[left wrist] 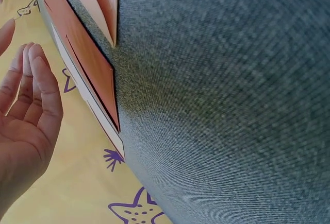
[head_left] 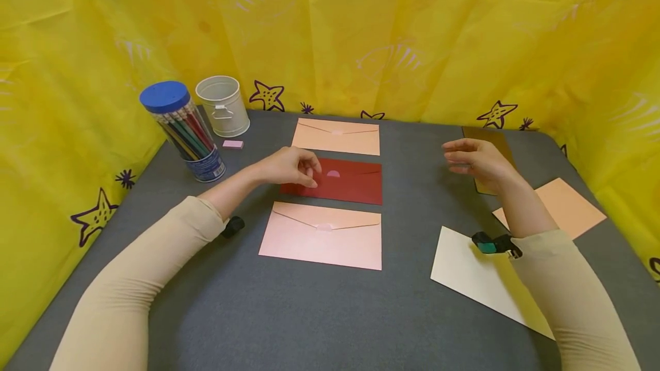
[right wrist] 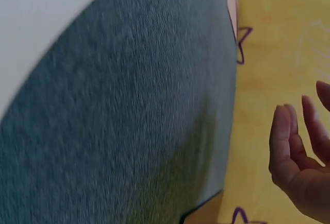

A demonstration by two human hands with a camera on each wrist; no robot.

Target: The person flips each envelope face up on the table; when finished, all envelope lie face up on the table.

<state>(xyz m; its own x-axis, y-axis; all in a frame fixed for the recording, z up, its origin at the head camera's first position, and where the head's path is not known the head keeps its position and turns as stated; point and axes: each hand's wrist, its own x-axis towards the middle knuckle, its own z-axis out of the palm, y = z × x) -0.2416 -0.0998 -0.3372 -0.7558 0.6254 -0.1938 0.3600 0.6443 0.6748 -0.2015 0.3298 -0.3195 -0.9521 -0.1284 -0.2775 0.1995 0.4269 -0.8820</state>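
My left hand (head_left: 289,166) hovers over the left part of a red envelope (head_left: 356,183), fingers relaxed and bent, nothing in them. The left wrist view shows that hand (left wrist: 31,116) raised above the table with a gap between thumb and fingers. Behind the red envelope lies a peach envelope (head_left: 335,142); in front of it is a pale pink envelope (head_left: 319,245). All three have their flaps up in a column. Off to the right, my right hand (head_left: 479,160) is in the air, fingers loosely extended and holding nothing, partly covering a brown-gold envelope (head_left: 487,134).
A peach square piece (head_left: 572,210) and a cream sheet (head_left: 474,268) lie under and beside my right forearm. At the back left stand a blue-lidded tub of pencils (head_left: 183,130) and a white metal bucket (head_left: 227,107), near a pink eraser (head_left: 233,145). Yellow cloth (head_left: 330,33) surrounds the grey table.
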